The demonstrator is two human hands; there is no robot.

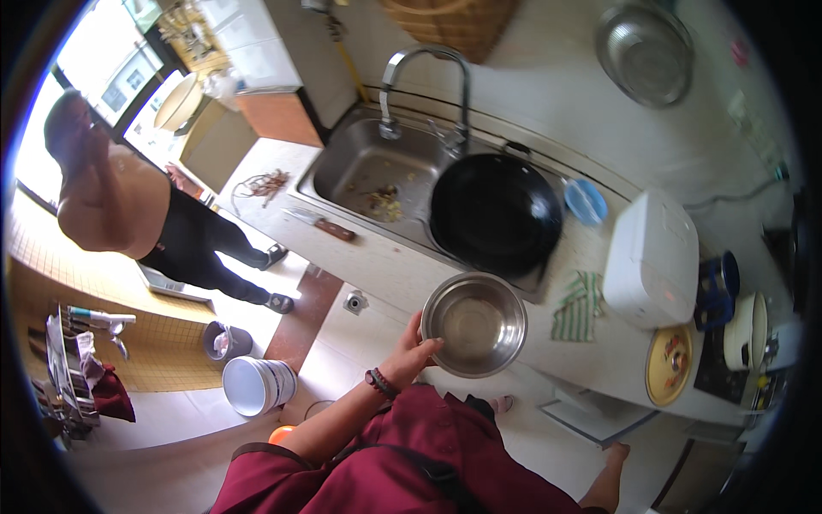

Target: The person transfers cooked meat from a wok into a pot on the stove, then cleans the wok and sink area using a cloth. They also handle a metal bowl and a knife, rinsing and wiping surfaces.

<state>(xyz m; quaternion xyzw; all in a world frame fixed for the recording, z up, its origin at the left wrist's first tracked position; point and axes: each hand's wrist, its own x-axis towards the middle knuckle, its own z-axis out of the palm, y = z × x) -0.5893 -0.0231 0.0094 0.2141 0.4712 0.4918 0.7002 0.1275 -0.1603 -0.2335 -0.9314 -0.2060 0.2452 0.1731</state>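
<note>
My left hand [412, 350] grips the rim of a shallow stainless steel bowl [472, 324], its thumb over the near left edge. The bowl looks empty and is held in front of my waist, near the counter's front edge. Low on the right, my right hand [616, 452] is at the corner of an open cabinet door [594, 421] under the counter. Whether its fingers close on the door is too small to tell. Beyond the bowl, a large black wok [494, 212] rests over the right part of the steel sink [366, 160], where food scraps lie.
A knife [321, 223] with a wooden handle lies on the counter left of the wok. Right of it are a green-striped cloth [577, 308], a white appliance [652, 260] and a yellow lid [669, 366]. A person [122, 186] stands at left, near a white bucket [257, 385].
</note>
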